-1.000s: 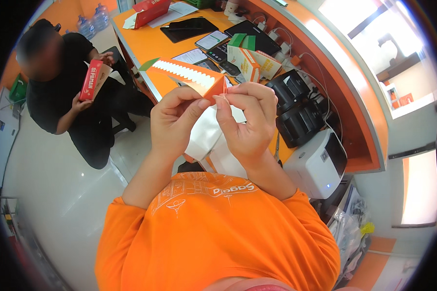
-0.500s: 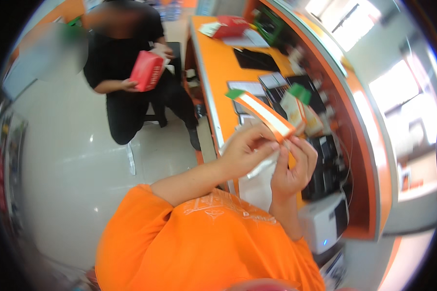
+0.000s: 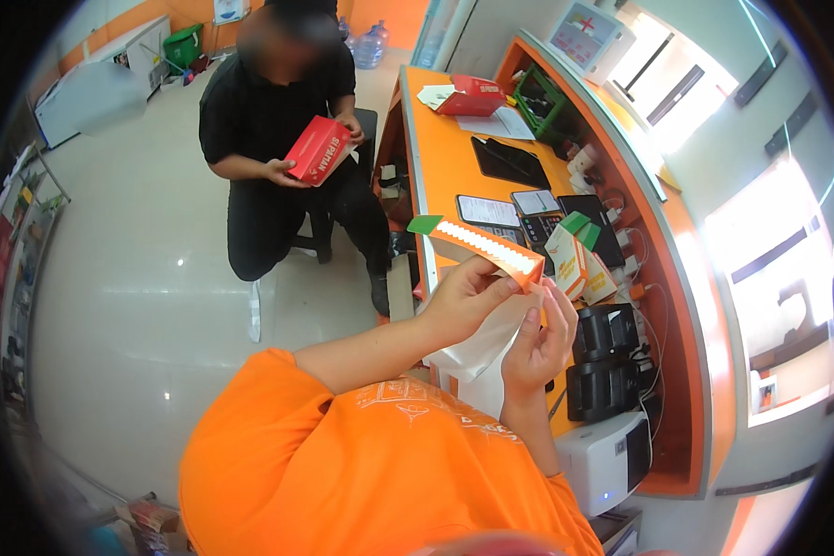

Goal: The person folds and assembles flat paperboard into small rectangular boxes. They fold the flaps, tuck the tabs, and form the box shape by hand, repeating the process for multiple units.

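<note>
An unfinished-looking paper food carton [image 3: 477, 347], white inside with an orange edge strip and a green tab, is held up over the desk's near side. My left hand [image 3: 471, 295] pinches its orange edge, thumb on top. My right hand [image 3: 539, 345] has its fingertips closed at the same corner, beside the left fingertips. Part of the carton's white panel hangs below and behind my hands. Just beyond them stand small white, orange and green cartons [image 3: 573, 258] on the orange desk [image 3: 433, 148].
A seated person in black holds a red box [image 3: 321, 150]. Another red box [image 3: 473, 95] lies at the desk's far end. Phones [image 3: 488, 211], a black tablet [image 3: 510, 162], black devices [image 3: 604, 389] and a white printer [image 3: 604, 463] are along the desk. A green crate [image 3: 539, 100] is against the partition.
The view has shifted, so the desk sits lower and further right. The carton's strip is tilted less steeply, and its white panel shows more. The seated person's red box has turned toward horizontal.
</note>
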{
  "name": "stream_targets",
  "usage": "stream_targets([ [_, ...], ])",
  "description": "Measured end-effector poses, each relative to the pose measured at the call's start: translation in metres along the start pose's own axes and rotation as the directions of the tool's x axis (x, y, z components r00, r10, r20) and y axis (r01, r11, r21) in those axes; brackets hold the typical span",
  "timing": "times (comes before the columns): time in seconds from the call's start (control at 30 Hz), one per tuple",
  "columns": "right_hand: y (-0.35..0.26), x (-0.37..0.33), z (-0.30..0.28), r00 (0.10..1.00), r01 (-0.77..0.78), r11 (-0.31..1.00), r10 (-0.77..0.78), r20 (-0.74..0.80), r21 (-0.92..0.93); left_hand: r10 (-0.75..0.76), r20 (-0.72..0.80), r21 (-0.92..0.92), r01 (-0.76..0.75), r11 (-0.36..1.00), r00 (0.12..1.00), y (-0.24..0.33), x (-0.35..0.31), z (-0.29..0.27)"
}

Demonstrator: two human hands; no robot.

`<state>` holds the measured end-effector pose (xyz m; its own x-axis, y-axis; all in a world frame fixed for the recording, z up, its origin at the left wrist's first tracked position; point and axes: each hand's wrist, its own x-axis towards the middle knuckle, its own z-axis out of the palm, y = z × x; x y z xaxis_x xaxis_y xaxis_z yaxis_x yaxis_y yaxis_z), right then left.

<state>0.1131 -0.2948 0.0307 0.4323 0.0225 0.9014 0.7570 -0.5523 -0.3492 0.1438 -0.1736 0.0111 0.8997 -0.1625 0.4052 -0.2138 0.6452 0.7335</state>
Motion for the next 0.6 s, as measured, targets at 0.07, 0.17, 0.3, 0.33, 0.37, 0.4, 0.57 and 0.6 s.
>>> stream_targets([
  [0.07, -0.002, -0.001, -0.003, 0.999, 0.04, 0.998, -0.038, 0.033, -0.051, -0.002, 0.0, 0.011, 0.002, 1.0, 1.0, 0.0, -0.001, 0.0],
  [0.17, -0.005, -0.001, -0.002, 0.987, 0.147, 0.98, -0.136, 0.092, -0.132, -0.024, -0.033, 0.019, 0.025, 1.0, 0.999, 0.001, -0.005, 0.0],
  [0.3, -0.006, -0.004, 0.013, 0.983, 0.16, 0.983, -0.151, 0.104, -0.086, 0.02, -0.05, -0.054, -0.023, 0.998, 0.999, 0.005, -0.014, -0.001],
  [0.33, -0.006, -0.006, 0.017, 0.978, 0.144, 0.984, -0.126, 0.165, -0.102, -0.003, -0.084, -0.094, -0.005, 0.996, 0.996, 0.006, -0.014, -0.004],
  [0.37, -0.006, -0.008, 0.019, 0.963, 0.159, 0.972, -0.113, 0.246, -0.176, -0.029, -0.117, -0.134, 0.014, 0.991, 0.993, 0.008, -0.013, -0.008],
  [0.4, -0.006, -0.01, 0.021, 0.947, 0.183, 0.957, -0.11, 0.302, -0.226, -0.014, -0.091, -0.269, -0.011, 0.963, 0.996, 0.01, -0.014, -0.012],
  [0.57, 0.002, -0.017, 0.024, 0.822, 0.098, 0.994, -0.056, 0.566, -0.045, 0.023, -0.139, 0.031, -0.019, 0.999, 0.99, 0.025, -0.016, -0.033],
  [0.6, 0.007, -0.019, 0.023, 0.827, -0.015, 0.998, -0.02, 0.562, 0.059, 0.04, -0.099, 0.182, -0.022, 0.983, 0.994, 0.032, -0.017, -0.041],
])
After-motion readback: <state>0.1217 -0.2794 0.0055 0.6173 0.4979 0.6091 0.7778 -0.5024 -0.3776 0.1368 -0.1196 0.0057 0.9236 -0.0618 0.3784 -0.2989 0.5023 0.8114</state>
